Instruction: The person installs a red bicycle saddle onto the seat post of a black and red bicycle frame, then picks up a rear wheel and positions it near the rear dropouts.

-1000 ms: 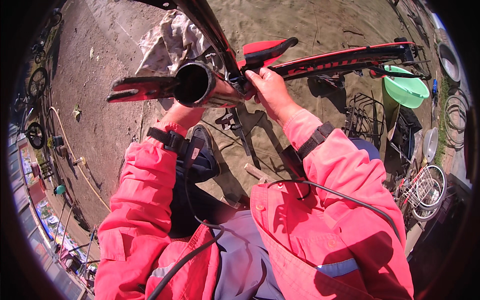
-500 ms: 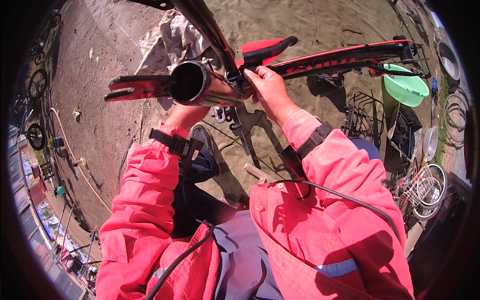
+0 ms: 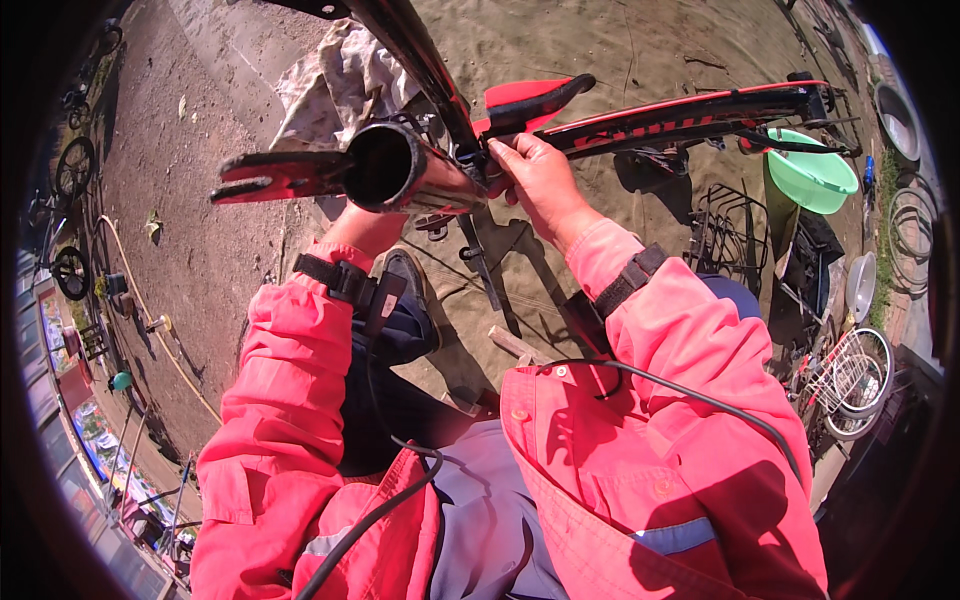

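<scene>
A red-and-black bicycle frame (image 3: 700,118) lies across in front of me, with the wide round mouth of a tube (image 3: 425,185) facing me. From that tube a forked red-and-black end (image 3: 268,178) sticks out to the left. My right hand (image 3: 540,180) is closed in a pinch at the joint just right of the tube; whatever sits between its fingertips is hidden. Under the tube comes my left hand (image 3: 370,228), its fingers out of sight behind the metal. A dark metal part (image 3: 437,225) shows below the tube, beside the left hand.
A crumpled pale cloth (image 3: 335,85) lies on the ground beyond the frame. To the right are a green basin (image 3: 815,175), a black wire rack (image 3: 728,230) and a bicycle wheel (image 3: 862,385). A hose (image 3: 140,300) runs along the left.
My left hand and wrist have shifted slightly left. The metal part below the tube has turned and now looks darker and flatter. My right hand stays nearly still.
</scene>
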`<action>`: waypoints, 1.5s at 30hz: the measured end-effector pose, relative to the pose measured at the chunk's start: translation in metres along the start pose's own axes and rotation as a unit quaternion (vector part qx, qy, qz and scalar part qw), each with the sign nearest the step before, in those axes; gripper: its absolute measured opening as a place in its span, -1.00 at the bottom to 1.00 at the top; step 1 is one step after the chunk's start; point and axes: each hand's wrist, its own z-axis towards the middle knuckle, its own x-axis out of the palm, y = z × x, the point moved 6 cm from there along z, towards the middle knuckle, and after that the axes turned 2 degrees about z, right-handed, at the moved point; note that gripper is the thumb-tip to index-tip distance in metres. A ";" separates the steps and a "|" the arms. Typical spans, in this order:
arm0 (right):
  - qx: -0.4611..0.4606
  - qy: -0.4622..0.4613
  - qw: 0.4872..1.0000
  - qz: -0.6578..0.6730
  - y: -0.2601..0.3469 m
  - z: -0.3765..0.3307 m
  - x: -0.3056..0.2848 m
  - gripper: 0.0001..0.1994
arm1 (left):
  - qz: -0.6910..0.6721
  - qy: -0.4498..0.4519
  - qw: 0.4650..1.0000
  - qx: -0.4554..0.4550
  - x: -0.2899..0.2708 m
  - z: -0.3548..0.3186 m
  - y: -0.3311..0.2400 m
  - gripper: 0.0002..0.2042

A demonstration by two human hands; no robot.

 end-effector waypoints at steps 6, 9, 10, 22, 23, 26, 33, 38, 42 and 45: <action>-0.012 -0.001 1.000 0.014 -0.002 0.005 0.001 -0.85 | 0.128 0.024 0.977 0.166 -0.006 0.004 -0.003 -0.67; -0.010 0.000 1.000 0.010 -0.004 0.007 0.000 -0.83 | 0.238 -0.026 0.955 0.174 -0.015 0.012 0.011 -0.67; -0.007 -0.002 1.000 0.004 -0.004 0.007 0.000 -0.83 | 0.278 -0.052 0.946 0.155 -0.018 0.013 0.017 -0.67; -0.024 0.014 1.000 0.000 -0.009 0.002 0.002 -0.77 | -0.068 -0.010 0.992 0.103 0.006 0.003 0.010 -0.66; -0.003 0.016 1.000 0.022 -0.010 0.002 0.002 -0.77 | -0.078 0.000 0.992 0.098 0.008 0.003 0.009 -0.66; 0.009 0.042 0.999 0.024 -0.009 0.000 0.003 -0.79 | -0.130 -0.004 0.988 0.081 0.009 0.003 0.009 -0.66; -0.013 0.035 0.999 0.004 -0.006 0.000 0.003 -0.82 | 0.002 -0.008 0.993 0.115 0.011 0.001 -0.001 -0.69; 0.003 0.033 0.999 -0.013 -0.008 0.000 0.000 -0.82 | 0.032 -0.018 0.993 0.115 0.011 0.001 -0.003 -0.72; -0.004 0.044 0.999 -0.022 -0.005 0.002 -0.001 -0.82 | 0.033 -0.036 0.982 0.181 0.015 -0.001 -0.013 -0.86; 0.000 0.050 0.998 -0.045 -0.006 0.001 -0.001 -0.79 | 0.065 -0.027 0.976 0.206 0.020 -0.003 -0.020 -0.84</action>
